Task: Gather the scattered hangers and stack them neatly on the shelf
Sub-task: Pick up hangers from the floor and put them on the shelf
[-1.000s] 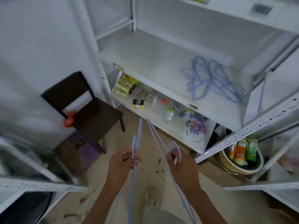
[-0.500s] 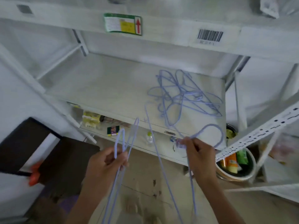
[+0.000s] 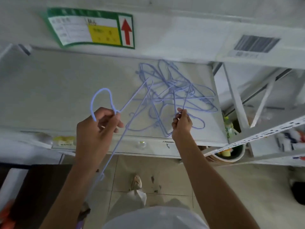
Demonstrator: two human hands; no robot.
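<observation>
A tangle of several thin lilac wire hangers (image 3: 178, 93) lies on the right half of the white shelf (image 3: 66, 90). My left hand (image 3: 99, 128) is closed around the neck of one lilac hanger (image 3: 102, 100). That hanger's hook curls up above my fingers, and its body slants both up toward the pile and down past the shelf's front edge. My right hand (image 3: 181, 124) pinches another hanger (image 3: 186, 96) at the near edge of the pile, with its wires rising over the heap.
A white beam overhead carries a green and yellow label with a red arrow (image 3: 92, 28) and a barcode sticker (image 3: 255, 45). A perforated shelf upright (image 3: 257, 134) slants at the right above a bowl of bottles (image 3: 229, 154). A dark chair (image 3: 38, 187) stands lower left.
I have stepped closer and the view tilted up to the shelf. Both hands rose with their hangers to the pile, and my right hand's hanger now overlaps the heap.
</observation>
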